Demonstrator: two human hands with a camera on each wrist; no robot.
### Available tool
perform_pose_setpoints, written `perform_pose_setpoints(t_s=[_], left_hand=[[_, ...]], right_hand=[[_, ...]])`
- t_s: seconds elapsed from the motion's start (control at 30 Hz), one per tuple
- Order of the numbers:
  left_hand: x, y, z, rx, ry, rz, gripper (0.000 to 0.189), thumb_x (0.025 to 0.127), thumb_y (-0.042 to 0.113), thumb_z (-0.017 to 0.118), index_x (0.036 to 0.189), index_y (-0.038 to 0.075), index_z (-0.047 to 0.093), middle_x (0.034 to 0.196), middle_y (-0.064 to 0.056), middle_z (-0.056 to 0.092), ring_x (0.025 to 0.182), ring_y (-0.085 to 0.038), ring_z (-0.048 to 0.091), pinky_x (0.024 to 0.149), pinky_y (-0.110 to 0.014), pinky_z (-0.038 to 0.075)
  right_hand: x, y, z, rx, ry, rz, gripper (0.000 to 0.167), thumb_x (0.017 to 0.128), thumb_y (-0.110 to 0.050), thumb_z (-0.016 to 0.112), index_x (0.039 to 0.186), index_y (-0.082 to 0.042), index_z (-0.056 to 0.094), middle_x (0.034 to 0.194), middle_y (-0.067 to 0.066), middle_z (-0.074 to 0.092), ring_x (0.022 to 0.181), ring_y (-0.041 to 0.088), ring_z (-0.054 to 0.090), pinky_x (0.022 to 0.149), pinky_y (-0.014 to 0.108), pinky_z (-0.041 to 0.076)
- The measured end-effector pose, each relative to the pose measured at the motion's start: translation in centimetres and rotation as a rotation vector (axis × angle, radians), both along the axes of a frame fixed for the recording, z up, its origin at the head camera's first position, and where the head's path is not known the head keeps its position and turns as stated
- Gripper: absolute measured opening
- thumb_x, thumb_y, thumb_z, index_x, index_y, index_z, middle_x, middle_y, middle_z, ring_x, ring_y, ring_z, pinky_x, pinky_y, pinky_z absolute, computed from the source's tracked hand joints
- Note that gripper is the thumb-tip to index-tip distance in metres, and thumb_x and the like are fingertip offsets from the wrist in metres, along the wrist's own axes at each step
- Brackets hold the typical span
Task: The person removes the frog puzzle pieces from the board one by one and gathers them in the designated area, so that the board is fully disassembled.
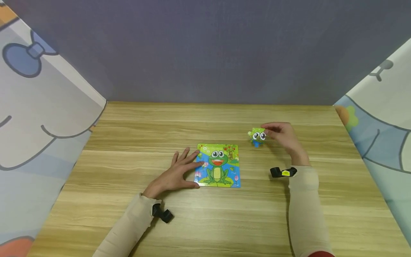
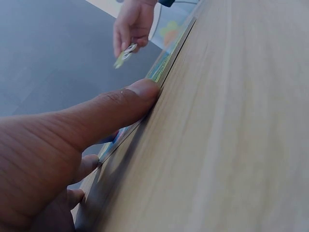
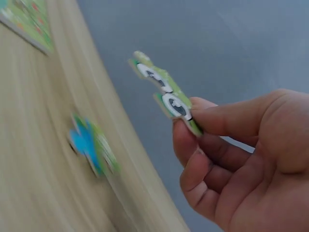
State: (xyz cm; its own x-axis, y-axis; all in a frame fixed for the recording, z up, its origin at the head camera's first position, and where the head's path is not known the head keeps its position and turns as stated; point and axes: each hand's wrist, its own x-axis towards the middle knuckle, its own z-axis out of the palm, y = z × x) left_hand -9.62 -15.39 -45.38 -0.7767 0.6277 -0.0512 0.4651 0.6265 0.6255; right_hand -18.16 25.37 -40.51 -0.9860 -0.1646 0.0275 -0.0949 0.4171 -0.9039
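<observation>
A square frog puzzle board (image 1: 221, 167) lies on the table. My left hand (image 1: 176, 174) rests at its left side with fingers spread, the index fingertip over the picture and the thumb (image 2: 120, 108) at the near left corner. To the right and farther back, my right hand (image 1: 284, 137) pinches a puzzle piece (image 3: 169, 96) printed with two frog eyes, between thumb and fingers. The piece is raised off the table and tilted. Beneath it, a blue and green puzzle piece (image 3: 89, 145) lies on the table, mostly covered by the held one in the head view.
The wood-grain table (image 1: 154, 128) ends at a dark grey wall (image 1: 218, 53) behind. Cartoon-printed panels (image 1: 41, 107) stand on both sides. A black strap device (image 1: 162, 213) sits on the left wrist, another black strap device (image 1: 283, 172) on the right.
</observation>
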Motion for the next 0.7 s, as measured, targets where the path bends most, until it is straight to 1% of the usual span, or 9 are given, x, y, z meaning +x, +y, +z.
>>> perform_pose_setpoints(t_s=[0.03, 0.07, 0.17, 0.3, 0.4, 0.53, 0.6, 0.67, 0.7], left_hand=[[0.0, 0.0, 0.0, -0.002, 0.001, 0.002, 0.080, 0.078, 0.041, 0.084, 0.148, 0.023, 0.051, 0.170, -0.007, 0.018, 0.158, -0.040, -0.002, 0.120, -0.070, -0.007], [0.0, 0.0, 0.0, -0.004, 0.001, 0.003, 0.080, 0.078, 0.042, 0.084, 0.148, 0.023, 0.051, 0.170, -0.007, 0.018, 0.158, -0.041, -0.002, 0.120, -0.069, -0.008], [0.1, -0.1, 0.0, -0.004, 0.002, 0.006, 0.080, 0.078, 0.041, 0.085, 0.148, 0.022, 0.051, 0.170, -0.007, 0.018, 0.158, -0.041, -0.001, 0.120, -0.069, -0.007], [0.1, -0.1, -0.1, -0.002, 0.006, 0.012, 0.080, 0.078, 0.041, 0.085, 0.148, 0.022, 0.051, 0.169, -0.008, 0.019, 0.158, -0.041, -0.001, 0.120, -0.069, -0.007], [0.1, -0.1, -0.1, 0.000, 0.007, 0.015, 0.080, 0.078, 0.041, 0.085, 0.148, 0.023, 0.051, 0.169, -0.007, 0.019, 0.158, -0.041, -0.001, 0.120, -0.070, -0.007], [0.1, -0.1, -0.1, 0.000, 0.006, 0.015, 0.080, 0.077, 0.042, 0.085, 0.148, 0.023, 0.051, 0.169, -0.007, 0.019, 0.158, -0.041, -0.001, 0.120, -0.069, -0.007], [0.1, -0.1, -0.1, 0.001, 0.004, 0.015, 0.080, 0.078, 0.042, 0.085, 0.148, 0.023, 0.051, 0.169, -0.007, 0.019, 0.158, -0.041, -0.001, 0.120, -0.069, -0.007], [0.1, -0.1, -0.1, 0.001, 0.002, 0.014, 0.080, 0.078, 0.041, 0.085, 0.148, 0.022, 0.051, 0.169, -0.008, 0.019, 0.158, -0.041, -0.001, 0.120, -0.069, -0.007], [0.1, -0.1, -0.1, 0.000, 0.002, 0.014, 0.080, 0.078, 0.041, 0.085, 0.148, 0.022, 0.051, 0.169, -0.008, 0.019, 0.158, -0.041, -0.001, 0.120, -0.069, -0.007]], right_hand=[[0.1, 0.7, -0.1, 0.002, -0.007, -0.013, 0.030, 0.098, -0.003, 0.060, 0.123, 0.013, 0.064, 0.094, -0.030, 0.067, 0.081, -0.006, 0.059, 0.068, 0.015, 0.049], [0.1, 1.3, -0.1, 0.005, -0.016, -0.026, 0.030, 0.099, -0.004, 0.059, 0.124, 0.013, 0.063, 0.093, -0.032, 0.066, 0.082, -0.006, 0.058, 0.068, 0.016, 0.050], [0.4, 2.9, -0.3, 0.037, -0.061, -0.057, 0.033, 0.100, -0.007, 0.057, 0.127, 0.013, 0.061, 0.094, -0.036, 0.063, 0.086, -0.008, 0.058, 0.071, 0.015, 0.050], [0.5, 4.2, -0.8, 0.052, -0.115, -0.072, 0.036, 0.101, -0.008, 0.056, 0.129, 0.015, 0.058, 0.093, -0.036, 0.061, 0.090, -0.010, 0.058, 0.075, 0.012, 0.051], [0.4, 4.7, -1.2, 0.039, -0.147, -0.077, 0.037, 0.101, -0.006, 0.055, 0.130, 0.018, 0.055, 0.089, -0.035, 0.061, 0.087, -0.010, 0.059, 0.074, 0.012, 0.052], [0.2, 5.1, -1.7, 0.062, -0.202, -0.081, 0.038, 0.102, -0.007, 0.054, 0.132, 0.017, 0.054, 0.089, -0.033, 0.061, 0.083, -0.011, 0.059, 0.073, 0.014, 0.053], [0.2, 5.2, -1.9, 0.102, -0.210, -0.080, 0.038, 0.102, -0.008, 0.053, 0.132, 0.014, 0.056, 0.098, -0.021, 0.066, 0.083, -0.012, 0.058, 0.074, 0.014, 0.053], [0.2, 5.0, -1.9, 0.147, -0.197, -0.083, 0.036, 0.103, -0.009, 0.053, 0.131, 0.013, 0.058, 0.109, -0.001, 0.070, 0.083, -0.012, 0.056, 0.073, 0.014, 0.052], [0.3, 4.9, -1.9, 0.166, -0.185, -0.085, 0.035, 0.103, -0.009, 0.053, 0.130, 0.013, 0.059, 0.115, 0.009, 0.069, 0.083, -0.012, 0.055, 0.072, 0.014, 0.051]])
